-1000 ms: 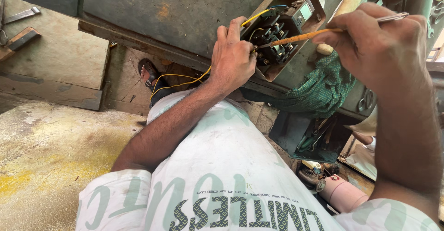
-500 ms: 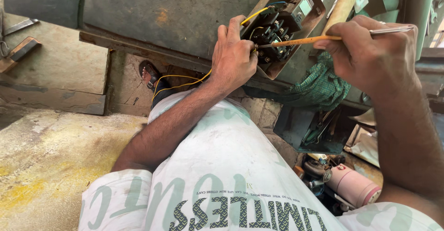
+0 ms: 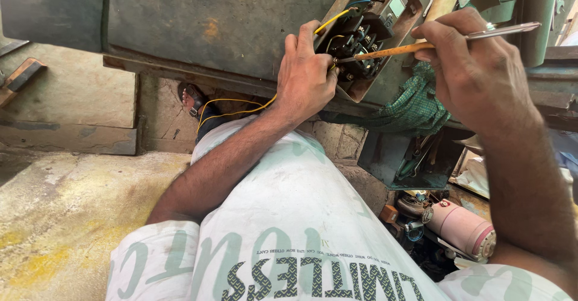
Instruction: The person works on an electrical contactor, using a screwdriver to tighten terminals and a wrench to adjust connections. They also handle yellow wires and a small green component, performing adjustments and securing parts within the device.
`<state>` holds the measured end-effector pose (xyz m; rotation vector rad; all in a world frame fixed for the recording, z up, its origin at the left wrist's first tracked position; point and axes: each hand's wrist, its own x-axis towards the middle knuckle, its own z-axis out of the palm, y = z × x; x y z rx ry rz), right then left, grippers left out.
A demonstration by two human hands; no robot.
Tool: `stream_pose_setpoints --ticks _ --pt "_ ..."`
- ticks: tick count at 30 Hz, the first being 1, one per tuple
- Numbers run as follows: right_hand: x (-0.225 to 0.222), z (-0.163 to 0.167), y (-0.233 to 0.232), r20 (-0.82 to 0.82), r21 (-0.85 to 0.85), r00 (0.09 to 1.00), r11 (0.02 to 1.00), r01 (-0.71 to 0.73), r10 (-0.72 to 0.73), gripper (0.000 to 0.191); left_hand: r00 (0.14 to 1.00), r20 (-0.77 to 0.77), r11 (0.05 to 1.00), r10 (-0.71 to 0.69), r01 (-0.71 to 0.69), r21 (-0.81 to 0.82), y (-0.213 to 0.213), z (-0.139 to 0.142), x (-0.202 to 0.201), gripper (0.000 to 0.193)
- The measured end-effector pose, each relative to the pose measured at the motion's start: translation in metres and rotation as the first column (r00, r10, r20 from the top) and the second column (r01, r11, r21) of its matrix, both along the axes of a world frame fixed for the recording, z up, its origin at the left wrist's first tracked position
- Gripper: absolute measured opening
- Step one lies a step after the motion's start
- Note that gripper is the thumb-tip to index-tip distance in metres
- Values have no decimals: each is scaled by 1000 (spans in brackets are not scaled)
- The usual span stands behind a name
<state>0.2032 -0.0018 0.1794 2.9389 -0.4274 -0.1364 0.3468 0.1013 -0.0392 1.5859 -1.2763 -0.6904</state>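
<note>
Inside the open metal switch box (image 3: 367,36), the tip of the orange-shafted screwdriver (image 3: 415,47) sits among black terminals, closer in than a second ago. The right hand (image 3: 475,72) has drawn nearer, fingers closed around the tool. The left hand (image 3: 307,75) stays curled on the box edge, pinching yellow wire (image 3: 238,105). A pale greenish label (image 3: 397,4) marks the top component.

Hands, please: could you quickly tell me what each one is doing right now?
Left hand: closed on a yellow wire at the switch box.
Right hand: closed on a screwdriver, tip in the box.
</note>
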Motion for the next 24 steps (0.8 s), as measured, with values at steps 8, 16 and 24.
stream_pose_setpoints --ticks 8,16,24 --pt "-17 -33 5 320 -9 940 991 131 -121 9 997 3 996 -78 78 32 -2 3 11 17" --pt "-13 -36 6 487 -29 873 999 40 -21 12 985 -25 978 -171 173 115 -5 10 21 18" --pt "-18 -56 22 546 307 770 934 183 -330 18 981 -14 978 -192 193 84 -4 15 25 19"
